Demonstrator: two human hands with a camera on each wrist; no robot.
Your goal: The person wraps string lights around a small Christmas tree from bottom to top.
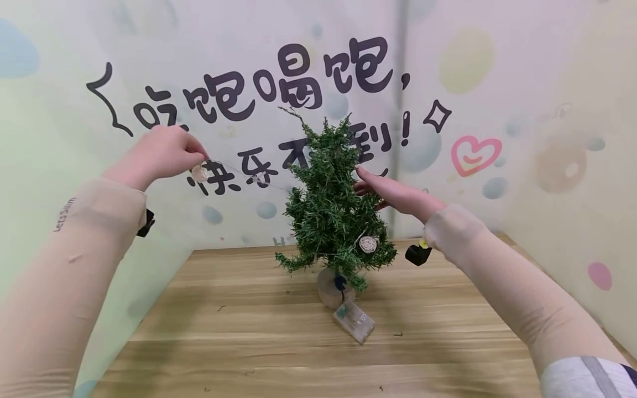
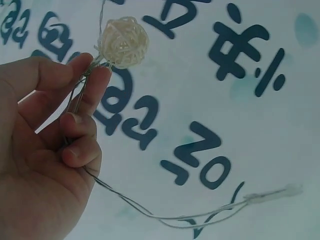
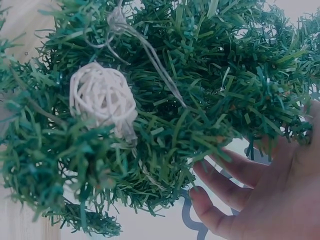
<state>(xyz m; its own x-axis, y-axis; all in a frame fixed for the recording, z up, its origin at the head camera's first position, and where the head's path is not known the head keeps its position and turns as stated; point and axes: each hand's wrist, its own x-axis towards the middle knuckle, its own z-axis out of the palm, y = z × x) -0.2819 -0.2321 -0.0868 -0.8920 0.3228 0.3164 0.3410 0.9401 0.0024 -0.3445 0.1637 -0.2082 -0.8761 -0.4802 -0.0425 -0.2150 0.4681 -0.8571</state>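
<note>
A small artificial Christmas tree (image 1: 330, 204) stands upright on the table. Out to its left, my left hand (image 1: 166, 152) pinches the thin wire of a string light, with more wire running across the palm. Beside those fingertips sits a pale woven ball (image 2: 124, 42), and a clear bulb end (image 2: 275, 194) trails off the wire. The string stretches from this hand to the tree. My right hand (image 1: 398, 193) rests against the tree's right side, its fingers extended and partly hidden by the branches. Another white woven ball (image 3: 102, 97) lies among the lower right branches.
The tree's round base (image 1: 328, 290) stands on the wooden table (image 1: 239, 337). In front of it lies a clear battery box (image 1: 355, 320) with a dark lead. Behind is a wall (image 1: 224, 38) with large lettering. Small green bits are scattered over the tabletop.
</note>
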